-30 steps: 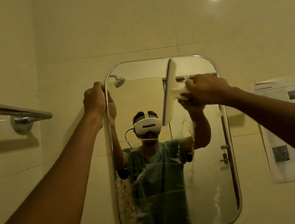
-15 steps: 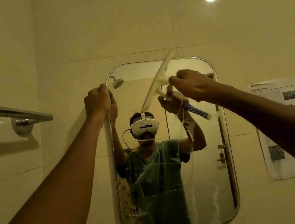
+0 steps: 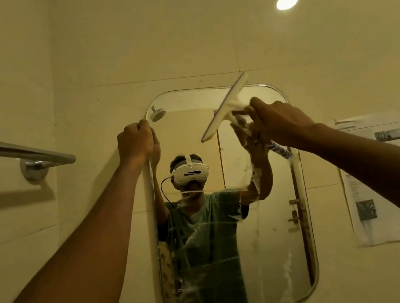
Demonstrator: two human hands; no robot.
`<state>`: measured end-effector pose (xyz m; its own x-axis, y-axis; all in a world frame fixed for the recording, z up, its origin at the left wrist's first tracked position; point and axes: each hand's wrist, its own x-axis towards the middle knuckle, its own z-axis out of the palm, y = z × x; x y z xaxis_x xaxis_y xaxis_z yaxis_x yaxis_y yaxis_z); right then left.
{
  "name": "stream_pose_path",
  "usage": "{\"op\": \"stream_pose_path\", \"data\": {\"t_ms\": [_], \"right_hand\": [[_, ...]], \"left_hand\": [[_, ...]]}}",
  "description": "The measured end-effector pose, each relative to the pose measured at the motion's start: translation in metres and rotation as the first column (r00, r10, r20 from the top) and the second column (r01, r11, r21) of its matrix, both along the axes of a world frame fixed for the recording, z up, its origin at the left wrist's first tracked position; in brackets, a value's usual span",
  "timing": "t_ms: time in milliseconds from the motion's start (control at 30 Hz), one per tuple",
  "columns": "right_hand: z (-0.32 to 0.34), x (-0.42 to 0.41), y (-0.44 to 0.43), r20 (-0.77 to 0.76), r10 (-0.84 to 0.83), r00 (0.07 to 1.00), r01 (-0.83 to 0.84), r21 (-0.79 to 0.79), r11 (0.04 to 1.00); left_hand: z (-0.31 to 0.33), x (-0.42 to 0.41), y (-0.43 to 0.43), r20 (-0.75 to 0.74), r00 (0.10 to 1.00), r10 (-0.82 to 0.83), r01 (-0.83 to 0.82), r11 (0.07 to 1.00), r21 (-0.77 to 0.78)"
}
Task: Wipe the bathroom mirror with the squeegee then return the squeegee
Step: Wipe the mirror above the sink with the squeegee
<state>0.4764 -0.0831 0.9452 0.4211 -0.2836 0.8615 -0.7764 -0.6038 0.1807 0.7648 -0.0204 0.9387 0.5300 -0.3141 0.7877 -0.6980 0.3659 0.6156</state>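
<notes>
One mirror [image 3: 271,245], one squeegee [image 3: 223,109], two hands [image 3: 135,141] [image 3: 279,121], one towel bar [image 3: 11,151], one paper [image 3: 380,181], one light [image 3: 287,1].

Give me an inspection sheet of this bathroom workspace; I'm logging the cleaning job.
Surface: mirror on tiled wall, streaks and wet smears across the lower glass.
Job's things: squeegee tilted at the mirror's top right.
Clutter: nothing seen.
Grippers: left hand grips the mirror's upper left edge; right hand holds the squeegee.
Cables: only a headset cable, seen in the reflection.
Surroundings: towel bar left, paper notice right, ceiling light.
</notes>
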Motion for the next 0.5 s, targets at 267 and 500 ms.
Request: {"op": "stream_pose_path", "data": {"t_ms": [267,500], "right_hand": [[-0.072,-0.009,0.008,0.223,-0.051,0.974,0.004,0.207,0.978],[0.014,0.004,0.018,0.387,-0.048,0.921,0.024,0.066,0.998]], "left_hand": [[-0.005,-0.002,0.003,-0.031,0.999,-0.037,0.039,0.996,0.077],[-0.008,-0.002,0.009,0.013,0.999,-0.043,0.042,0.995,0.093]]}}
